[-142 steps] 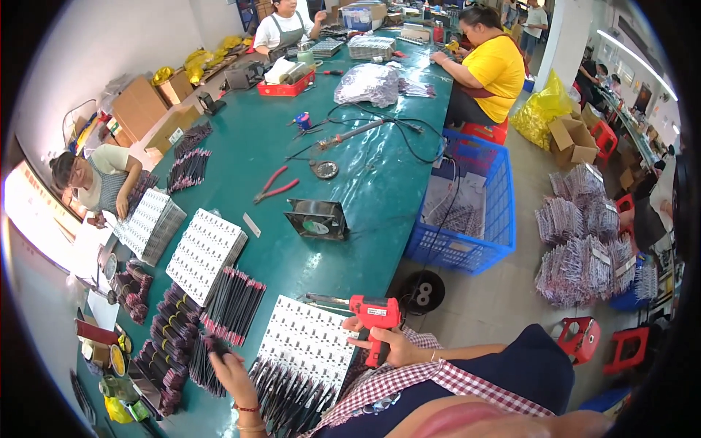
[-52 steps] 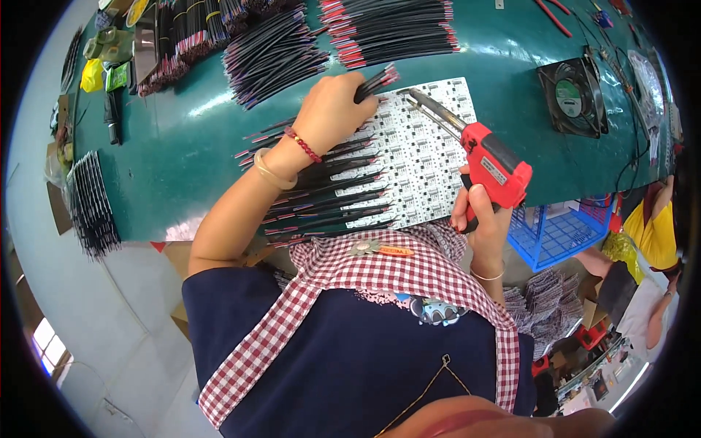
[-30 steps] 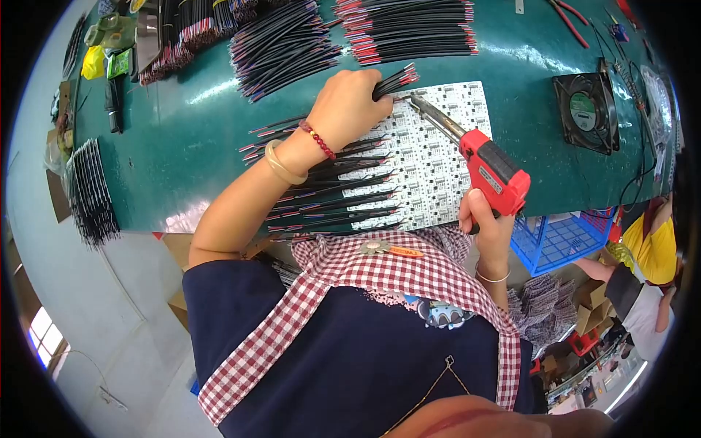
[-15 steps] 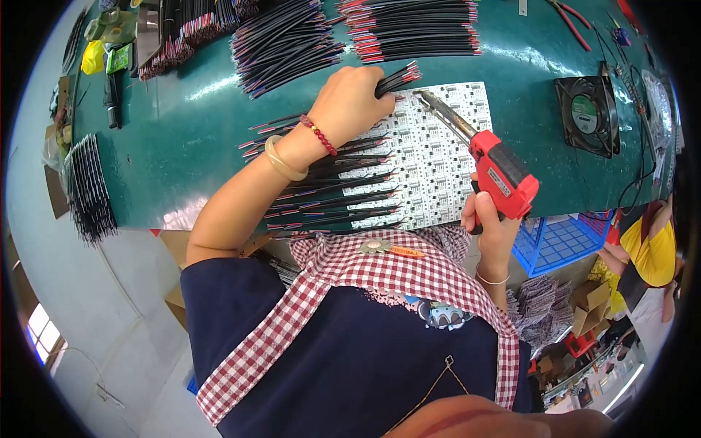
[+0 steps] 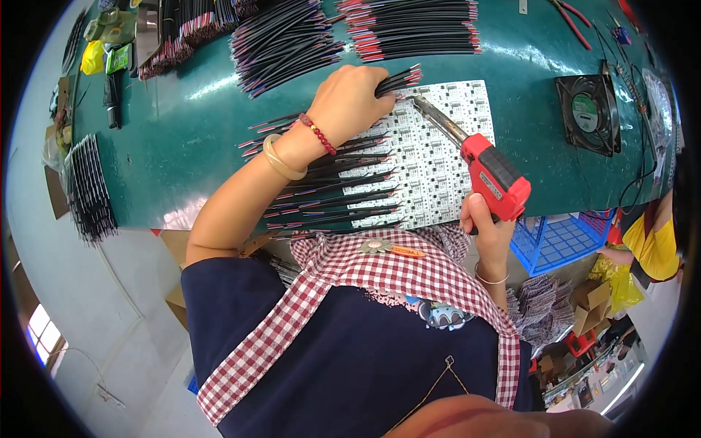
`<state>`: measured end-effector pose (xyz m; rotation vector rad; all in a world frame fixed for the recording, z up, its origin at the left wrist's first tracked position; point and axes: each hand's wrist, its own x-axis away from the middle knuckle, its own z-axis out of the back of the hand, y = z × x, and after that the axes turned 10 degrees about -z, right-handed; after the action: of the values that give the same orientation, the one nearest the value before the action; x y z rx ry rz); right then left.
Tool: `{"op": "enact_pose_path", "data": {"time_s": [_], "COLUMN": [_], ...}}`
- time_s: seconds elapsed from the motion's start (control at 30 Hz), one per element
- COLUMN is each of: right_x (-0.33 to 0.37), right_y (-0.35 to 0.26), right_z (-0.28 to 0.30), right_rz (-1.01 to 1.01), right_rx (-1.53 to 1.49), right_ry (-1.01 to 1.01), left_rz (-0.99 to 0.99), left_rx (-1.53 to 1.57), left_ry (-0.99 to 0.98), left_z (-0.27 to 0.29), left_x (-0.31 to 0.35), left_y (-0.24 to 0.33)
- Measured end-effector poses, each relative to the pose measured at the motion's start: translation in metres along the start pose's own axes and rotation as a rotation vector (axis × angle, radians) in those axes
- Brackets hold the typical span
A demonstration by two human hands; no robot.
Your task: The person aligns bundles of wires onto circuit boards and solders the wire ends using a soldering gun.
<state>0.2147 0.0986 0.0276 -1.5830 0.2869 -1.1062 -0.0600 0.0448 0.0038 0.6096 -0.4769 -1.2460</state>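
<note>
My left hand [image 5: 352, 101] is closed around a small bunch of black cables [image 5: 400, 80] with stripped red and white ends, over the upper left of a white circuit board panel [image 5: 445, 157]. My right hand [image 5: 488, 223] grips a red and black soldering gun [image 5: 495, 179]. The gun's metal tip points up and left, at the panel close to my left fingertips; whether it touches there is too small to tell. Several black wire leads [image 5: 336, 197] lie in rows along the panel's left side, their ends over its edge. My left fingertips are partly hidden.
Piles of black cables [image 5: 285, 47] and red-ended cables [image 5: 412, 29] lie at the table's far side. A black fan [image 5: 588, 115] stands right, with red-handled pliers [image 5: 573, 22] beyond. A blue crate [image 5: 551, 244] sits below the right edge; another person's yellow garment [image 5: 653, 244] shows beyond.
My right hand has shifted the soldering gun slightly left, bringing its tip nearer my left fingers. My left hand stays nearly still with the cables. The person at right has moved.
</note>
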Motion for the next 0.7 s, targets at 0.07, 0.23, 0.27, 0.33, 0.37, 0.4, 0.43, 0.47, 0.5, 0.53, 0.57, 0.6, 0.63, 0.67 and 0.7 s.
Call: {"op": "enact_pose_path", "data": {"time_s": [0.07,0.23,0.27,0.33,0.37,0.4,0.43,0.47,0.5,0.53,0.57,0.6,0.63,0.67,0.7], "right_x": [-0.0005,0.0015,0.0019,0.0045,0.0055,0.0053,0.0045,0.0037,0.0030,0.0028,0.0029,0.0036,0.0043,0.0052,0.0061], "right_y": [0.0025,-0.0025,-0.0036,-0.0033,-0.0032,-0.0037,-0.0050,-0.0058,-0.0058,-0.0049,-0.0042,-0.0038,-0.0035,-0.0032,-0.0030], "right_z": [0.0035,-0.0010,-0.0028,-0.0007,0.0005,0.0013,0.0016,0.0014,0.0002,-0.0009,-0.0015,-0.0014,-0.0012,-0.0010,-0.0013], "right_rz": [-0.032,-0.039,-0.049,-0.034,-0.019,-0.020,-0.037,-0.054,-0.054,-0.033,-0.011,-0.013,-0.011,-0.009,-0.010], "right_rx": [-0.050,-0.071,-0.135,-0.175,-0.216,-0.217,-0.182,-0.148,-0.148,-0.094,-0.041,-0.042,-0.047,-0.053,-0.053], "right_ry": [-0.030,-0.024,-0.016,-0.026,-0.037,-0.038,-0.026,-0.013,-0.014,-0.014,-0.014,-0.014,-0.013,-0.013,-0.012], "left_rz": [0.037,0.041,0.041,0.061,0.062,0.052,0.043,0.043,0.053,0.062,0.063,0.057,0.051,0.051,0.029], "left_rx": [-0.016,-0.005,-0.004,-0.003,-0.003,-0.007,-0.011,-0.011,-0.017,-0.024,-0.024,-0.029,-0.034,-0.034,-0.027], "left_ry": [-0.052,-0.052,-0.052,-0.086,-0.086,-0.080,-0.074,-0.074,-0.088,-0.103,-0.104,-0.102,-0.099,-0.100,-0.091], "left_z": [0.0033,0.0027,0.0032,0.0050,0.0045,0.0036,0.0036,0.0041,0.0047,0.0049,0.0050,0.0050,0.0051,0.0051,0.0051], "left_x": [-0.0015,-0.0006,-0.0011,-0.0025,-0.0023,-0.0021,-0.0022,-0.0024,-0.0027,-0.0028,-0.0028,-0.0029,-0.0032,-0.0031,-0.0028], "left_y": [0.0028,0.0016,0.0023,0.0047,0.0043,0.0034,0.0026,0.0027,0.0031,0.0038,0.0041,0.0042,0.0040,0.0035,0.0028]}}
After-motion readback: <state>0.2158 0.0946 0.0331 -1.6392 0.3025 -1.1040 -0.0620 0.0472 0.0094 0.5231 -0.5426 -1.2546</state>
